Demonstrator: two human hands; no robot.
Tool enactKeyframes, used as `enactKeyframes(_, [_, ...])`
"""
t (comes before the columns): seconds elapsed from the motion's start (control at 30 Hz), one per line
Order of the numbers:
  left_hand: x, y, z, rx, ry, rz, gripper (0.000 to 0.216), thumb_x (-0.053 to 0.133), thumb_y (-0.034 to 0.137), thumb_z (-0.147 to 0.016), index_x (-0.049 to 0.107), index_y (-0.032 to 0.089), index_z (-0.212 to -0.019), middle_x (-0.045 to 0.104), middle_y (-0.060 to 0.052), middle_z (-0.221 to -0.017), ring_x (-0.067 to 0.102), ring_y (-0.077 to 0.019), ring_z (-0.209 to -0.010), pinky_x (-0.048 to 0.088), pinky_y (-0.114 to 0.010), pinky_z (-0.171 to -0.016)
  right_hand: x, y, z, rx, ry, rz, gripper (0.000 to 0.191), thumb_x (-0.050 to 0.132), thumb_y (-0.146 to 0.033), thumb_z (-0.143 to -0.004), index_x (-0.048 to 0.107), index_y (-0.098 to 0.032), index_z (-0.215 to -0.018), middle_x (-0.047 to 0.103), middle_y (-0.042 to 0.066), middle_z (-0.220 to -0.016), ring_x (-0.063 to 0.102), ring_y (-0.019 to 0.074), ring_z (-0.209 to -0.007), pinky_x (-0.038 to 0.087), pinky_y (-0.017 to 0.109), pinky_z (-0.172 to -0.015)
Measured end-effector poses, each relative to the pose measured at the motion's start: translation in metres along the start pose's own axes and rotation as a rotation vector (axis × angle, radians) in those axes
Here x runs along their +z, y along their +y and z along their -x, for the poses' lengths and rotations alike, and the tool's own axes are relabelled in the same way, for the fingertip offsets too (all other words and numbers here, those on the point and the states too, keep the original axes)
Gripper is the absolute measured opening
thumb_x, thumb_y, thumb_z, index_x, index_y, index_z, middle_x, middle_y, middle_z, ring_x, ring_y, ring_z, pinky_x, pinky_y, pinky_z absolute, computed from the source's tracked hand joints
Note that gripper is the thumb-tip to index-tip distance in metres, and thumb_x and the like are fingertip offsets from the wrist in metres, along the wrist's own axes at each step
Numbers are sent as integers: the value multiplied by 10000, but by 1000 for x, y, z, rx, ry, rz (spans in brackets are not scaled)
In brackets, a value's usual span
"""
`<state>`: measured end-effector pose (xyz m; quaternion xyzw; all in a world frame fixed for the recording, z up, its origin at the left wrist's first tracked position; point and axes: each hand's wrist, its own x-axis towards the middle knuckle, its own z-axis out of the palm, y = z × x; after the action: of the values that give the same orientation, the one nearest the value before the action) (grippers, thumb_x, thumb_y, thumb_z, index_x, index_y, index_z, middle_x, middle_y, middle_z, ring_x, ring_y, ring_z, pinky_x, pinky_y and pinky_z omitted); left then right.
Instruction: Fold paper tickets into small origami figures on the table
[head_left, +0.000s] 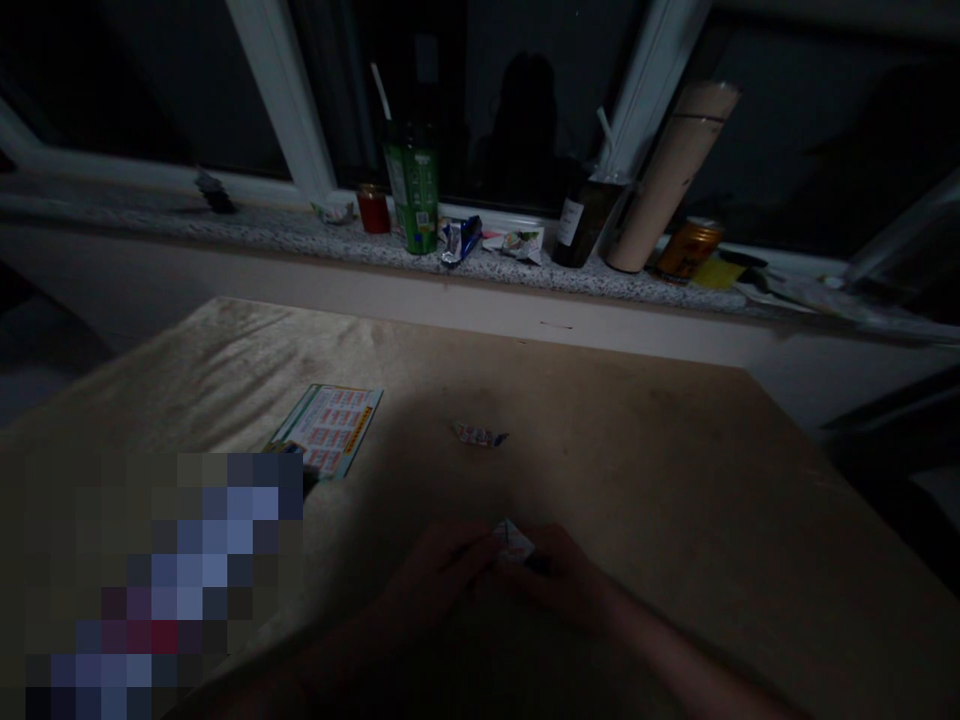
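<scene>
Tan table (pixel 637 440) fills lower frame, dim; speckled sill (pixel 502 265) runs across upper frame beneath dark windows (pixel 577 60). Small white paper (pixel 513 541) at lower centre, left hand (pixel 454 560) and right hand (pixel 566 570) close together, both pinching it (grip half lost in shadow). Printed card (pixel 337 425) left of centre, wrapper (pixel 477 435) at centre: writing too small to read. Green carton (pixel 421 185), upper centre, bears square code (pixel 423 220); bottle (pixel 594 215), upper right, has white label (pixel 570 222), illegible.
</scene>
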<state>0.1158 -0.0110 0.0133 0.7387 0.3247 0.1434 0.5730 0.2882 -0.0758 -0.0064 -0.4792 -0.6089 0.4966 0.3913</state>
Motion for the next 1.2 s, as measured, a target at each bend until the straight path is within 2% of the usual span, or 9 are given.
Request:
enactKeyframes(0.17, [-1,4,0,-23,-11,13,379,390,433,-891,576,165,-697,486,45,-570,463,-117,-537,352,-206,-542,-3,-5,-2,23,78,15,464,387,-511,-916,583,-165,-676,464,-28,-586,409,99,-543,341,211,-520])
enactKeyframes(0.33, [1,3,0,-74,-44,-111,311,540,432,-787,641,153,-695,584,3,-693,541,-155,-654,382,-215,-577,-3,-5,-2,10,62,121,461,388,-488,-923,553,-171,-633,486,-24,-578,444,106,-551,362,215,-538])
enactKeyframes(0.47, [2,0,-1,-49,-130,-52,366,493,415,-831,637,150,-623,576,15,-607,548,-141,-597,387,-206,-571,0,-3,0,-35,74,149,447,390,-454,-931,577,-169,-642,517,-18,-574,475,108,-549,368,218,-538])
enactKeyframes(0.57, [2,0,0,-34,-147,-63,403,484,424,-844,646,149,-597,573,18,-574,548,-134,-569,393,-203,-567,1,-1,0,-41,143,140,372,455,-446,-903,591,-175,-689,536,-13,-610,490,115,-568,376,221,-538])
enactKeyframes(0.67, [2,1,1,-34,-123,-113,372,510,404,-838,670,157,-610,585,20,-597,561,-137,-615,402,-202,-608,0,-1,-1,-95,203,109,245,535,-416,-867,618,-188,-828,592,12,-744,542,136,-676,416,234,-606])
enactKeyframes(0.9, [6,-3,0,12,-56,-273,356,492,412,-860,644,163,-655,573,20,-624,534,-141,-627,366,-214,-593,2,-4,0,-136,298,210,198,535,-313,-875,624,-187,-751,589,11,-687,530,134,-638,401,241,-583])
enactKeyframes(1.03, [5,-2,-1,9,-29,-216,367,428,400,-904,632,161,-715,597,22,-648,557,-138,-627,372,-211,-584,2,-4,0,-105,329,197,177,539,-286,-868,615,-188,-741,587,8,-680,535,132,-632,407,239,-580])
enactKeyframes(1.2, [3,4,1,-2,34,-85,303,443,378,-907,646,173,-812,660,15,-732,605,-151,-691,422,-216,-637,0,-4,-2,-109,384,163,168,574,-283,-850,627,-188,-722,574,9,-677,536,139,-644,413,251,-595])
